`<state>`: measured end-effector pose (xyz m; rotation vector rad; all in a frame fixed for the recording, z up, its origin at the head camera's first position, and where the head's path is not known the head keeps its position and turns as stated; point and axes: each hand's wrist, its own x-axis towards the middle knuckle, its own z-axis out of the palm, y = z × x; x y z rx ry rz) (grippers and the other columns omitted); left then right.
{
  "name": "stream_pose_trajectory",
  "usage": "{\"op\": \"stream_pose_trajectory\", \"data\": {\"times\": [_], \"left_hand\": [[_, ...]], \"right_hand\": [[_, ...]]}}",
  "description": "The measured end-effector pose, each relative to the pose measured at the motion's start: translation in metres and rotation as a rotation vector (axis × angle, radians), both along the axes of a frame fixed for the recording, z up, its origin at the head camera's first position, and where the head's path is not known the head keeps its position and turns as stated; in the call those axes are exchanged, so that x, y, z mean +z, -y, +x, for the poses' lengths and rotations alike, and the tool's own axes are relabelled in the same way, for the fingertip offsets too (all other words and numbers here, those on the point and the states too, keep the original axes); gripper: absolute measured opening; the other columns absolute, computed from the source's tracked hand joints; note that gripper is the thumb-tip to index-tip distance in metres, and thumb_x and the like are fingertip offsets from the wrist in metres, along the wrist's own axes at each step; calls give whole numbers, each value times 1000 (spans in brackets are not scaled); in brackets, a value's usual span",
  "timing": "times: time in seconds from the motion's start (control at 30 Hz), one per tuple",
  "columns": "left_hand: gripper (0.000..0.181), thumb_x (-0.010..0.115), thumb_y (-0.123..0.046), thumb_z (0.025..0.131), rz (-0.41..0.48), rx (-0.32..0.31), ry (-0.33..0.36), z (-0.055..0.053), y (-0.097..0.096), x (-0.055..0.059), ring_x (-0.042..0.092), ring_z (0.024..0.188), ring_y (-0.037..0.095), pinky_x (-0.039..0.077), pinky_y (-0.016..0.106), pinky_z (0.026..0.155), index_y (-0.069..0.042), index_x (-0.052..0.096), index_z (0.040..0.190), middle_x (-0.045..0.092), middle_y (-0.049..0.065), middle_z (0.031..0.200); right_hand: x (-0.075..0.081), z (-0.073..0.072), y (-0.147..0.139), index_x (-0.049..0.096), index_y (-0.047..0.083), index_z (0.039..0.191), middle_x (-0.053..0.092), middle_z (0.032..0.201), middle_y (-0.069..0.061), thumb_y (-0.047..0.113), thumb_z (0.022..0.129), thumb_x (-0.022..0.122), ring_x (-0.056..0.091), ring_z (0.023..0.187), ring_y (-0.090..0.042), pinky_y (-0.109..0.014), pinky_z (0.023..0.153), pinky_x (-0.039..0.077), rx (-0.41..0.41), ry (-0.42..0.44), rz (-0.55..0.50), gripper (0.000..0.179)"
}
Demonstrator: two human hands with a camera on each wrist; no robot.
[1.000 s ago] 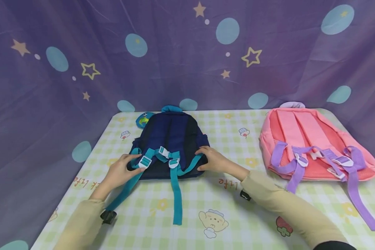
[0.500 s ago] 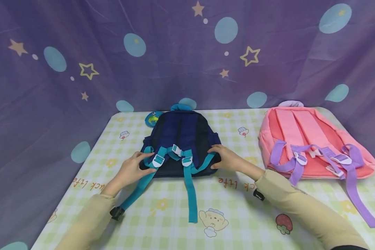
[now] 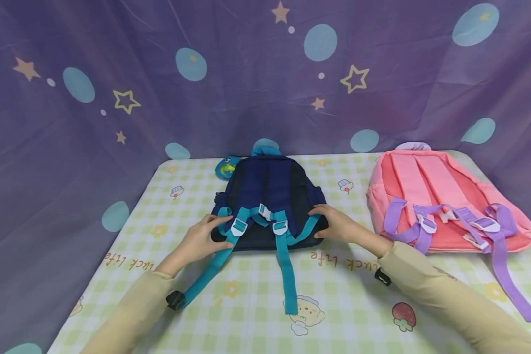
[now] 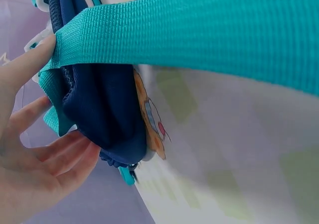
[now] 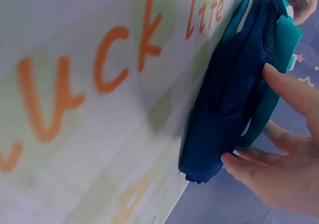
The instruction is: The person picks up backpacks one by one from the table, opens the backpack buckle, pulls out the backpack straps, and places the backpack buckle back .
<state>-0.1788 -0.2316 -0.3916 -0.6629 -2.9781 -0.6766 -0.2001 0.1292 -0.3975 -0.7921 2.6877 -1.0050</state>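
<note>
A navy backpack (image 3: 252, 182) lies on the table with its padded back up, its teal handle pointing to the far edge. My left hand (image 3: 199, 240) holds its lower left corner; in the left wrist view the thumb is at the teal strap (image 4: 149, 32) and the fingers are along the side. With my right hand (image 3: 338, 223) I hold the lower right corner, thumb on the bottom edge and fingers at the side panel (image 5: 219, 104). White buckles (image 3: 239, 226) sit on the teal straps, and one loose strap end (image 3: 288, 280) trails toward me.
To the right lies a pink backpack (image 3: 425, 177) with purple straps (image 3: 504, 275). A round blue piece with a picture (image 3: 226, 168) sticks out by the navy backpack's top left. Behind the checked tablecloth (image 3: 248, 324) hangs a purple curtain (image 3: 248, 118) with stars.
The navy backpack has slid to the right across the table, both hands moving along with it at its lower corners. The pink backpack has stayed in place.
</note>
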Motion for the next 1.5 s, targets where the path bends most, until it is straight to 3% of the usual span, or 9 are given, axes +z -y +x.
{"op": "stream_pose_trajectory", "data": {"times": [0.3,0.73,1.07,1.5], "left_hand": [[70,86,-27,75,0,-62,5,-3,-16,-2,55,75,20,44,30,61,-4,57,135,55,20,113],[71,86,-30,74,-25,-114,-28,-4,-40,-2,51,72,17,41,29,60,-6,58,135,55,17,108],[72,86,-33,74,-59,-119,-15,-4,-57,0,52,71,17,47,29,61,-8,58,136,54,15,108],[73,86,-35,73,-61,-147,-51,-5,-74,-3,49,67,15,43,26,58,-8,59,135,53,15,103]], "right_hand": [[0,2,-21,56,-11,122,42,138,-37,1,78,77,41,127,-53,-59,102,37,-20,-26,-1,50],[-1,5,-45,58,-12,119,45,134,-38,0,75,78,41,125,-54,-61,101,37,-33,-55,-36,50],[-2,11,-60,57,-14,117,45,133,-39,-4,73,77,40,124,-56,-63,100,35,-42,-73,-83,50],[0,13,-78,56,-15,118,42,133,-41,-5,75,75,36,125,-58,-62,96,40,-40,-40,-81,49]]}}
